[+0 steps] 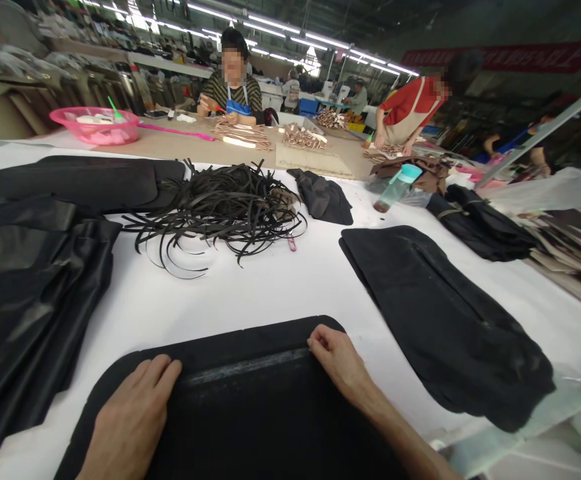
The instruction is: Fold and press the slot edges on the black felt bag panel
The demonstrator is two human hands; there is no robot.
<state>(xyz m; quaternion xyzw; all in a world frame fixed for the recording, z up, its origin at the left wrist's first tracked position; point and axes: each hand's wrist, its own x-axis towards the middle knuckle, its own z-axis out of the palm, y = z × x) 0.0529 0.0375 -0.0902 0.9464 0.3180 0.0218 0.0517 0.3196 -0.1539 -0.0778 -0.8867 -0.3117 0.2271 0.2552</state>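
A black sheet-like panel with rounded corners lies in front of me on the white table. A greyish, shiny strip runs across it near its far edge. At the strip's left end my left hand is closed on the panel, fingers bent and close together, thumb hidden. My right hand pinches at the strip's right end, thumb and forefinger together. Whether the panel is one layer or more, I cannot tell. To the right rests a stack of similar black panels, the top one with a long slit.
A heap of black strips lies beyond the panel, near a pink clip. Black sheets cover the left side. Farther off are a pink basin, a turquoise-lidded bottle and folded black pieces. Two people work across the table.
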